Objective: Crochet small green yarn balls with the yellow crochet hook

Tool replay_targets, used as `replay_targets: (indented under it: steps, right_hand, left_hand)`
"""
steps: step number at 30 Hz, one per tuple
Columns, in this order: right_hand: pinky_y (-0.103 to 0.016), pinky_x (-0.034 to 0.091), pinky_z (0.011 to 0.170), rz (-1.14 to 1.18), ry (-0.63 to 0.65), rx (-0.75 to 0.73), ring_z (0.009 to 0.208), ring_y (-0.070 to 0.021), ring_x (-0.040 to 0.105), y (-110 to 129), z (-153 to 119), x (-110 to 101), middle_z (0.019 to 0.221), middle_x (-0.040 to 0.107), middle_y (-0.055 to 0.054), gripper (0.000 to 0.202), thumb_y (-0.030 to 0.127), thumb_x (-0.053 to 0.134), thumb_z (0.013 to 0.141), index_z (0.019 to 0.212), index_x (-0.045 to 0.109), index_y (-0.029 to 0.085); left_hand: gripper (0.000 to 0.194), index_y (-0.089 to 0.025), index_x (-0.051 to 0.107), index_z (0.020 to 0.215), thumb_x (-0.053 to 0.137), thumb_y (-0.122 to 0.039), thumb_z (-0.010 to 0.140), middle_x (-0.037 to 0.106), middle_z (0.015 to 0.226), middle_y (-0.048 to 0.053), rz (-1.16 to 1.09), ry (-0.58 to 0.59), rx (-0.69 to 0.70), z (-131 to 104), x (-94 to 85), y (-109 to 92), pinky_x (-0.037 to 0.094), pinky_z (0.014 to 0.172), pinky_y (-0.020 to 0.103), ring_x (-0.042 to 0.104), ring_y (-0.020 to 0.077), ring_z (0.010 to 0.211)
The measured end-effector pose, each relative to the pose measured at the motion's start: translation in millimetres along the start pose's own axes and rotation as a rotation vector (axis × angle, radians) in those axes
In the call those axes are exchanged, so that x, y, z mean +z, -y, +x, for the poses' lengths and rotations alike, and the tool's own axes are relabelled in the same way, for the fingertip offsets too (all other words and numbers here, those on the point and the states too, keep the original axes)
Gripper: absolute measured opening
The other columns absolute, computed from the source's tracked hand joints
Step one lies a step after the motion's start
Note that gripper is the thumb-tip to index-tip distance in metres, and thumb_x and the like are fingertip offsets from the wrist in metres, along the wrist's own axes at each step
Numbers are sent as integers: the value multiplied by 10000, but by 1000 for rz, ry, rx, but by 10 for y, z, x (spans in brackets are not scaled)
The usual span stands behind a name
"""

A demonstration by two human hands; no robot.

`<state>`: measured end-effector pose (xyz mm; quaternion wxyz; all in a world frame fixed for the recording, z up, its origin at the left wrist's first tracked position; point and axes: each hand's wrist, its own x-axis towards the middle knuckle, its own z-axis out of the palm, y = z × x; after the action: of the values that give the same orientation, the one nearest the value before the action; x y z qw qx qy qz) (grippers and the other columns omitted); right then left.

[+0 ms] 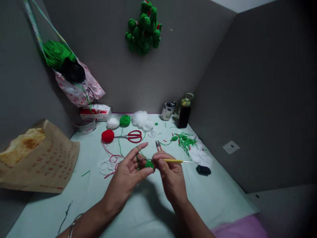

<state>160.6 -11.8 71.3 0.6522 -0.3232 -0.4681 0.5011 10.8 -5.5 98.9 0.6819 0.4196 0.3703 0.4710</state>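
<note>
My left hand [131,168] pinches a small green crocheted piece [149,164] between thumb and fingers, its index finger raised with green yarn looped round it. My right hand [170,172] is closed on a crochet hook with a yellow handle [173,161]; the hook's thin tip points left and meets the green piece. From a green yarn ball [124,120] at the back of the table, a strand runs down toward my left hand. Small snips [158,145] lie just behind my right hand, partly hidden by it.
Red-handled scissors [134,136], a red yarn ball [107,136], white stuffing [142,121] and green yarn scraps [185,141] lie behind my hands. A paper bag with bread [56,158] stands left. A dark phone [184,117] leans at the back right; a dark roll [203,170] lies right.
</note>
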Motion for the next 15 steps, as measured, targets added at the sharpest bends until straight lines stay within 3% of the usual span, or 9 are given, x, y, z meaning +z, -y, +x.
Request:
replay_targets:
  steps: [4,8,15]
  right_hand:
    - [-252,506,678,-127,57,34,740,-130,622,80,93,-9,854,666,-4,44,294,775,879,893,809,270]
    - [-267,508,693,-151,90,59,699,-117,627,93,179,-31,862,661,-1,105,331,722,925,948,806,272]
    - [-266,550,711,-78,-58,27,762,-131,648,-90,222,-77,886,680,-21,164,372,688,951,938,805,258]
  left_hand:
    - [767,-235,561,1426,868,-269,724,616,886,-9,41,54,-9,121,-91,-86,476,864,297,586,164,891]
    - [537,-234,659,1290,829,-337,792,618,871,-6,52,81,-4,220,-131,-141,487,839,296,599,161,855]
    - [472,-222,684,1232,834,-308,793,684,930,16,-153,52,-102,317,-79,19,471,943,327,658,170,884]
